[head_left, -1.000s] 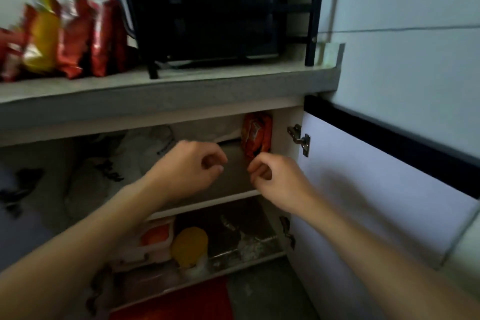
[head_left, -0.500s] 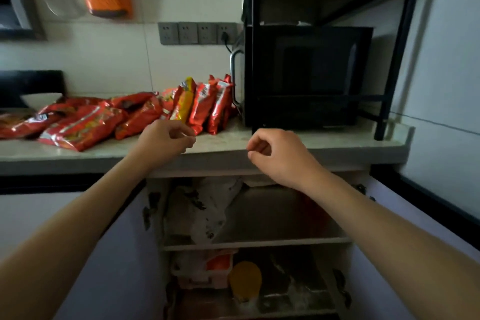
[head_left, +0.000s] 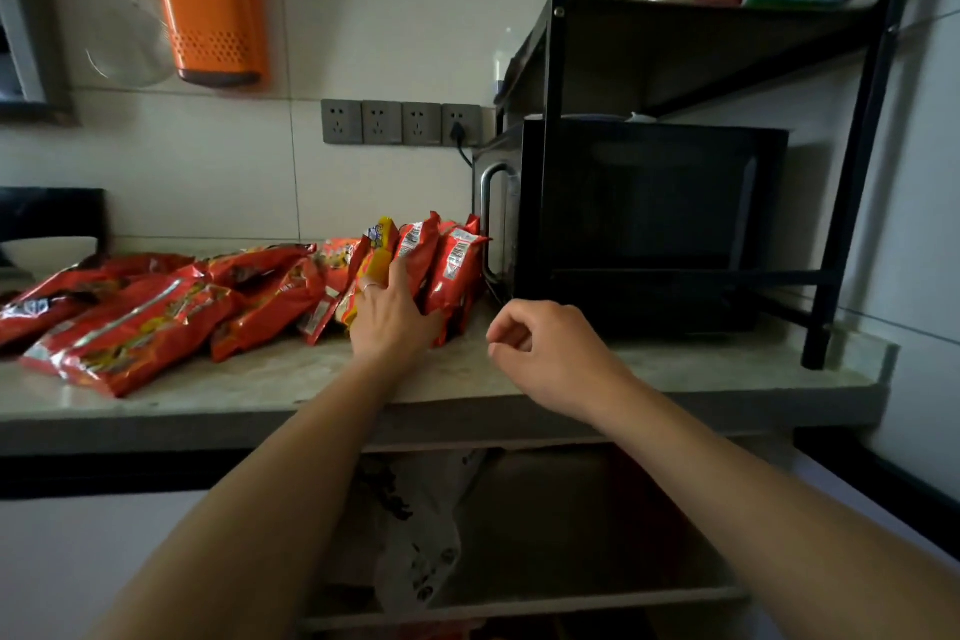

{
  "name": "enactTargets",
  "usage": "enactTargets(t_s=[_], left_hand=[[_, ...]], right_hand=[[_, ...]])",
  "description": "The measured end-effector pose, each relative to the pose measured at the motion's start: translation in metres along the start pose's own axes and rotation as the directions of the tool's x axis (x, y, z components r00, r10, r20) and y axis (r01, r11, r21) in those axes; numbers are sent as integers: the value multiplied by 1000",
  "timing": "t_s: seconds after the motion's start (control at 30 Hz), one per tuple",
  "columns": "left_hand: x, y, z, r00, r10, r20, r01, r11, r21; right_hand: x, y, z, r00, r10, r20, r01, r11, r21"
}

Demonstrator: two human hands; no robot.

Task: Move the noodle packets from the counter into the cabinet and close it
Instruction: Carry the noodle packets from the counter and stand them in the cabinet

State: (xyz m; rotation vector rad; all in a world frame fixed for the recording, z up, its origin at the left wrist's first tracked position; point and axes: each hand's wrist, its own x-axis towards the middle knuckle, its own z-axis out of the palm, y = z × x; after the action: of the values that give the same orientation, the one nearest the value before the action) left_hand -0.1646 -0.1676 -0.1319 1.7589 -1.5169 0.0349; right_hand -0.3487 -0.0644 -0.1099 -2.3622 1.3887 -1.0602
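Observation:
Several red noodle packets (head_left: 130, 327) lie across the left of the counter (head_left: 701, 369). A few more stand upright beside the microwave: a yellow packet (head_left: 376, 250) and red packets (head_left: 460, 270). My left hand (head_left: 395, 322) reaches into this upright group, with fingers behind one red noodle packet (head_left: 418, 239) and the thumb in front, closing on it. My right hand (head_left: 540, 348) hovers over the counter's front edge, fingers curled, holding nothing. Below, the cabinet (head_left: 519, 605) stands open, its inside dim.
A black microwave (head_left: 649, 224) sits in a black rack (head_left: 862, 172) at the counter's right. A white plastic bag (head_left: 421, 556) fills the cabinet shelf's left side. The open cabinet door (head_left: 893, 525) is at the right. An orange holder (head_left: 218, 16) hangs on the wall.
My view rose from the cabinet to the counter. Both hands came up out of the cabinet. The left hand has reached forward into the upright packets; the right stays curled near the counter edge.

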Motion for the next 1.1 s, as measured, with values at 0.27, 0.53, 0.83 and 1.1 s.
enactTargets(t_s=[0.27, 0.53, 0.83, 1.1], left_hand=[[30, -18, 3, 985, -169, -40, 151, 948, -282], [43, -29, 5, 994, 76, -84, -57, 975, 213], [37, -44, -14, 968, -152, -202, 93, 957, -275], [41, -52, -6, 994, -48, -94, 24, 970, -241]], right_hand=[[51, 1, 30, 988, 149, -45, -144, 985, 99], [102, -2, 64, 937, 349, -34, -331, 914, 236], [143, -4, 96, 890, 402, -217, -340, 900, 272], [161, -5, 120, 883, 435, -175, -365, 873, 325]])
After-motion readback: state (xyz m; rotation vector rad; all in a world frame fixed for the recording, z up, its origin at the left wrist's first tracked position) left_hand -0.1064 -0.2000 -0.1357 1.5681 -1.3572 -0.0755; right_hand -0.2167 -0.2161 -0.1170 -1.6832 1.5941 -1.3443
